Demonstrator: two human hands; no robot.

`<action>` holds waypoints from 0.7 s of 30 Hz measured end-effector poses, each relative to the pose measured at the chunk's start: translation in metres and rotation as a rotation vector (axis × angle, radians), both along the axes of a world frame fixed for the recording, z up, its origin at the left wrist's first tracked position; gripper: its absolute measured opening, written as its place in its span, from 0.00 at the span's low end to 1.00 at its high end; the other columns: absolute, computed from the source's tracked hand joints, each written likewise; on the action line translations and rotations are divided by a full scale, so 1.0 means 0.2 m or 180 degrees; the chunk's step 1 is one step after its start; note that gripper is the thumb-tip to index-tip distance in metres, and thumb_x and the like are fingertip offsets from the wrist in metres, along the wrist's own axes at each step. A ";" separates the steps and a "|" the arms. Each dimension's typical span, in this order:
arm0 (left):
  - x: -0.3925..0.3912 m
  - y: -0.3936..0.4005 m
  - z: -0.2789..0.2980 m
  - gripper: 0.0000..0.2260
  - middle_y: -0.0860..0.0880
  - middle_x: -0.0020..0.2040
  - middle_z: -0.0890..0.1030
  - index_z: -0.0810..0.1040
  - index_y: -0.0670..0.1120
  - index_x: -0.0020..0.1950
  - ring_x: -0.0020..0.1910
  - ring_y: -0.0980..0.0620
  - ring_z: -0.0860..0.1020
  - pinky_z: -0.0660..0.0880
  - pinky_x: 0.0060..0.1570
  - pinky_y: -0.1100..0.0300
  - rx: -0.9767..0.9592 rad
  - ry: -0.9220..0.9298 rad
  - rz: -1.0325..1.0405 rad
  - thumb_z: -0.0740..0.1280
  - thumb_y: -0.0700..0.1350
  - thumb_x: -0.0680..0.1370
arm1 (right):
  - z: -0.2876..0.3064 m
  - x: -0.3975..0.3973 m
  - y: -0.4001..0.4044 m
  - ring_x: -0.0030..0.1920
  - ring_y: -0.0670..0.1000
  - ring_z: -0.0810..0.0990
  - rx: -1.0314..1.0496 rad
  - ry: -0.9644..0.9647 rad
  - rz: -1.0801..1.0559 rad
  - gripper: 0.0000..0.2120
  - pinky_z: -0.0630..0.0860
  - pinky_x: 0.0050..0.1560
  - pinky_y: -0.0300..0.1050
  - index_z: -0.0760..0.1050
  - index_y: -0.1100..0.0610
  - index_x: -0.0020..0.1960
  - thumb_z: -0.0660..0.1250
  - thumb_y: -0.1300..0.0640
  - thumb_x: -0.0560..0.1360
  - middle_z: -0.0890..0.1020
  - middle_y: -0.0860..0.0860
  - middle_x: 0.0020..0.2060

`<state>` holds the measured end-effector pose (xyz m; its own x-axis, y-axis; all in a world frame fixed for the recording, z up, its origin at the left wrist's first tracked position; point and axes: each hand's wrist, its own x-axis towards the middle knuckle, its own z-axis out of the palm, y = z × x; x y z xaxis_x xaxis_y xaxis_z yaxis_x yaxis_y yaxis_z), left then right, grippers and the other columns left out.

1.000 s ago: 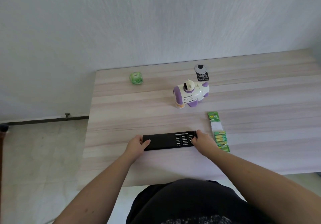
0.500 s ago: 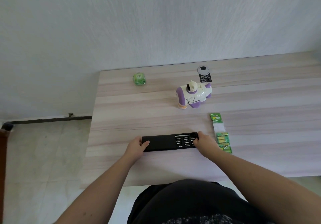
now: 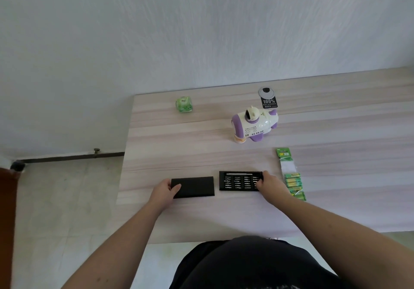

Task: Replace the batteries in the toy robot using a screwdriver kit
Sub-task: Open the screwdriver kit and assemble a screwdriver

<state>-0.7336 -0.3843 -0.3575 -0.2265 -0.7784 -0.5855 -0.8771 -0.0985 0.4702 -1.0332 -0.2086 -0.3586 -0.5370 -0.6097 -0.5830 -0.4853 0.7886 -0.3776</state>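
Fingers of the left hand point(image 3: 164, 190) grip the black kit sleeve point(image 3: 193, 187) by its left end, while the right hand point(image 3: 272, 184) holds the bit tray point(image 3: 239, 181) at its right end. Both parts lie lengthwise left to right, just apart, on the wooden table point(image 3: 336, 199). Farther back the toy robot point(image 3: 254, 124) lies near a "100%" tag point(image 3: 269, 103); GP batteries point(image 3: 293, 181) sit just right of the tray.

Table point(image 3: 179, 136): pale wood grain, streaked beige and light grey along its length.
Toy robot point(image 3: 254, 124): white body, purple patches, dark face panel, orange base ring.
Kit sleeve point(image 3: 193, 186): plain matte black.
Bit tray point(image 3: 239, 181): black, rows of silvery bits.
Battery strip point(image 3: 291, 173): green card, clear-white middle, green and yellow cells.
Small cube point(image 3: 184, 104): green and white.
Tag point(image 3: 268, 103): black, white "100%" print.
Wall point(image 3: 201, 31): grey-white, faint brushed texture.
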 end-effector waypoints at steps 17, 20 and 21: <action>-0.02 -0.01 -0.02 0.19 0.45 0.37 0.75 0.71 0.44 0.35 0.33 0.48 0.73 0.70 0.33 0.55 -0.0928 -0.0609 -0.0328 0.64 0.57 0.78 | -0.03 0.07 0.05 0.39 0.57 0.77 -0.0384 -0.0047 -0.0651 0.09 0.71 0.36 0.47 0.69 0.57 0.53 0.58 0.52 0.79 0.79 0.56 0.39; -0.06 -0.01 -0.03 0.15 0.47 0.54 0.73 0.74 0.46 0.55 0.52 0.46 0.74 0.72 0.49 0.54 -0.1242 -0.0236 -0.0982 0.68 0.55 0.76 | -0.03 0.09 0.04 0.40 0.58 0.78 -0.0388 -0.0090 -0.0840 0.08 0.73 0.37 0.48 0.68 0.57 0.55 0.58 0.54 0.78 0.80 0.57 0.40; -0.07 -0.01 -0.04 0.19 0.48 0.59 0.71 0.73 0.49 0.63 0.57 0.46 0.72 0.71 0.54 0.53 -0.1262 -0.0225 -0.1374 0.68 0.55 0.76 | -0.03 0.09 0.04 0.40 0.58 0.78 -0.0395 -0.0102 -0.0895 0.09 0.74 0.38 0.49 0.69 0.57 0.56 0.59 0.55 0.78 0.80 0.58 0.40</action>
